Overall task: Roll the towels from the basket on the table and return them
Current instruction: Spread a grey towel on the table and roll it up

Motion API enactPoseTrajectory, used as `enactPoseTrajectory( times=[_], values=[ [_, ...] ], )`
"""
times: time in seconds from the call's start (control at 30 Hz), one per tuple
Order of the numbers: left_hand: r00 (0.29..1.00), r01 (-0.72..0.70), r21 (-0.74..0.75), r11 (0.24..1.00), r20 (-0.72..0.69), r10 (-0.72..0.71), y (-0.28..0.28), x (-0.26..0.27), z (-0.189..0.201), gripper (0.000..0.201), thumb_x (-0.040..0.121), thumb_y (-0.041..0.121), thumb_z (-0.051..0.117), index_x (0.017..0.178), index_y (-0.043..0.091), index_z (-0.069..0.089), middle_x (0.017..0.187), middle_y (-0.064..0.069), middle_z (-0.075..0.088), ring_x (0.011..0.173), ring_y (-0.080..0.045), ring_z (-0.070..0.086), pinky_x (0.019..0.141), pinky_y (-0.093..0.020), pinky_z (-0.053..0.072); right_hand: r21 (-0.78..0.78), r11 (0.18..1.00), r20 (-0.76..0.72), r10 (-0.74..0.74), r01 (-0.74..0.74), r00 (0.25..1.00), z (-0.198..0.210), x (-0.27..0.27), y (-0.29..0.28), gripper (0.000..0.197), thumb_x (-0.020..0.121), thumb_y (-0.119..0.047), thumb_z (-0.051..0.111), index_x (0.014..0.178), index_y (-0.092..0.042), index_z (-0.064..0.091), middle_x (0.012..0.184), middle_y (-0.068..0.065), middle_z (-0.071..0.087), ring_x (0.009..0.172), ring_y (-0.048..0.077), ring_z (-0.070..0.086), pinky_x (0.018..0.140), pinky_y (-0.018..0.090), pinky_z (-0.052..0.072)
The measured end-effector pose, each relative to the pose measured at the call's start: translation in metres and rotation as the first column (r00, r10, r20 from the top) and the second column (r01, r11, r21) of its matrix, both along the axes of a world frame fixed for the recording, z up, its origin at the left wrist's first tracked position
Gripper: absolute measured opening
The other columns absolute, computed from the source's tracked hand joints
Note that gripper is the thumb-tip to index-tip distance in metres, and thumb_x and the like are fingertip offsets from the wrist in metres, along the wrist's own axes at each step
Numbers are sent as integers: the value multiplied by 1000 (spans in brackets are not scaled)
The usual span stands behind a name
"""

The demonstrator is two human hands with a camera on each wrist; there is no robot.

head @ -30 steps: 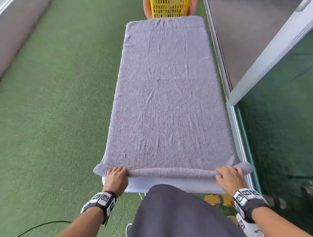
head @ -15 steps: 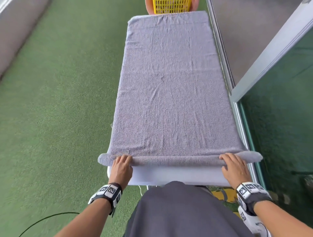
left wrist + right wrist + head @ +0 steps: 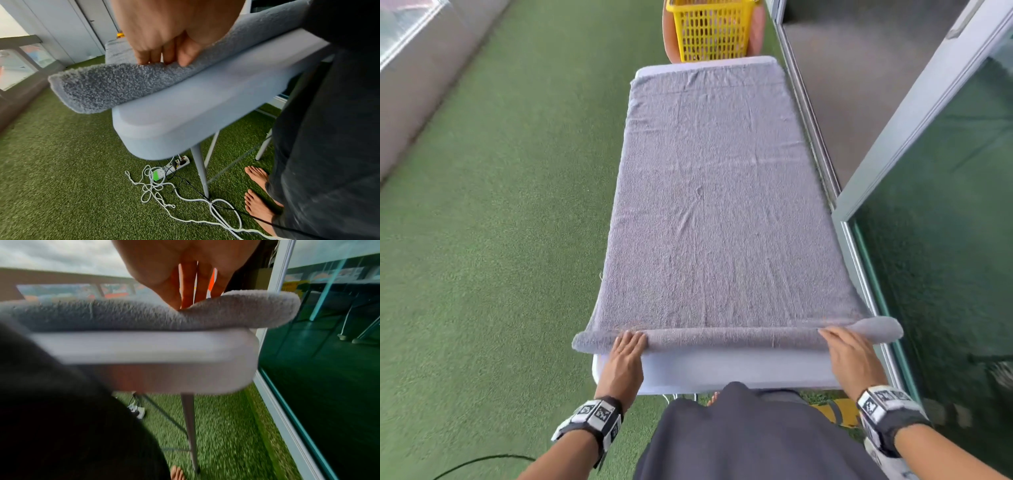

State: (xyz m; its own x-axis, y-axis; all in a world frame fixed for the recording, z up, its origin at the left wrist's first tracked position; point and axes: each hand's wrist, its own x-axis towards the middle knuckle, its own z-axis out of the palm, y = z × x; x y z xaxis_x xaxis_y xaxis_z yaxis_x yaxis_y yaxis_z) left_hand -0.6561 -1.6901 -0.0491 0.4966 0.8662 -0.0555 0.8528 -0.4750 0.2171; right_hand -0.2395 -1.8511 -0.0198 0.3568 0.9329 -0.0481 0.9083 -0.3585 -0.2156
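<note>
A grey towel [image 3: 719,205] lies flat along a narrow white worktop [image 3: 736,371], its long axis running straight away from the person toward a yellow basket [image 3: 710,31] past the far end. The near end is already turned into a thin roll lying crosswise. The left hand [image 3: 625,363] and right hand [image 3: 851,356] rest fingers-forward on that roll, near its two ends, fingers fairly straight and pressing, not gripping. Any further rolling would likely go away from the body, both hands equally placed.
</note>
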Motion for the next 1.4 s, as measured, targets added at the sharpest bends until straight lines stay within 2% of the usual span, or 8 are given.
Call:
enactPoseTrajectory(
  times=[0.2, 0.53, 0.73, 0.9, 1.0, 1.1, 1.27, 1.4],
  values=[
    [992, -57, -44, 997, -118, 51, -13, 7, 18, 54, 60, 12, 79, 111, 12, 64, 110, -4, 66, 106, -27, 57, 95, -44, 40, -151, 988, -15, -18, 16, 1000, -14, -4, -17, 56, 75, -11, 71, 130, -16, 58, 130, 1, 59, 123, 22, 53, 107, 46, 40],
    [997, -19, -54, 998, -74, 15, -2, 14, 30, 36, 51, -9, 73, 73, 15, 56, 66, 2, 57, 60, -16, 49, 55, -29, 49, -215, 977, -47, -10, 0, 999, 6, -6, -6, 40, 81, -15, 66, 120, -25, 62, 118, -10, 62, 112, 12, 56, 105, 34, 39],
    [1000, -25, -130, 991, -2, 25, -13, 1, 31, 25, 77, 21, 26, 75, 22, 52, 73, 4, 60, 67, -16, 47, 66, -29, 42, -345, 938, 17, 45, -36, 999, 25, -1, -3, 24, 84, -42, 36, 93, -44, 58, 105, -23, 59, 102, 0, 49, 107, 34, 24],
    [995, -80, -45, 996, -58, 77, -7, 2, 13, 65, 77, -1, 20, 134, 1, 50, 138, -17, 50, 129, -35, 47, 118, -40, 20, -121, 992, 9, -30, 31, 1000, 11, -3, 7, 43, 87, -6, 59, 128, -20, 61, 133, -2, 59, 120, 20, 57, 106, 44, 38],
    [996, 10, -48, 999, -93, -15, -25, 0, 9, 47, 87, 14, 48, 132, 1, 52, 137, -15, 51, 127, -32, 50, 108, -43, 30, -113, 993, 41, 45, -40, 998, -6, -13, -20, 40, 87, -18, 64, 127, -13, 61, 132, 2, 59, 123, 22, 56, 113, 37, 28],
    [995, 33, -121, 992, -88, -43, -30, 1, 19, 69, 55, 21, 89, 116, 7, 61, 112, -9, 68, 103, -28, 66, 93, -41, 49, -243, 969, 12, 40, -36, 999, -9, -16, -32, 57, 62, -24, 87, 115, -16, 67, 117, 0, 67, 110, 22, 63, 106, 40, 36],
    [996, 39, -74, 996, -82, -45, -2, 8, 36, 27, 60, 19, 80, 82, 21, 65, 86, 5, 62, 78, -15, 59, 74, -38, 56, -298, 955, 20, 12, -6, 1000, 18, -5, 9, 30, 83, -35, 57, 114, -36, 59, 124, -15, 49, 120, 9, 43, 105, 35, 22],
    [995, 2, -29, 1000, -96, -5, 1, 4, 19, 41, 88, 19, 47, 126, 9, 58, 129, -12, 60, 121, -28, 55, 106, -48, 40, -150, 989, -37, -17, 11, 999, 16, -1, 14, 38, 85, -24, 66, 123, -22, 63, 131, -2, 57, 119, 22, 54, 104, 44, 37]
  ],
)
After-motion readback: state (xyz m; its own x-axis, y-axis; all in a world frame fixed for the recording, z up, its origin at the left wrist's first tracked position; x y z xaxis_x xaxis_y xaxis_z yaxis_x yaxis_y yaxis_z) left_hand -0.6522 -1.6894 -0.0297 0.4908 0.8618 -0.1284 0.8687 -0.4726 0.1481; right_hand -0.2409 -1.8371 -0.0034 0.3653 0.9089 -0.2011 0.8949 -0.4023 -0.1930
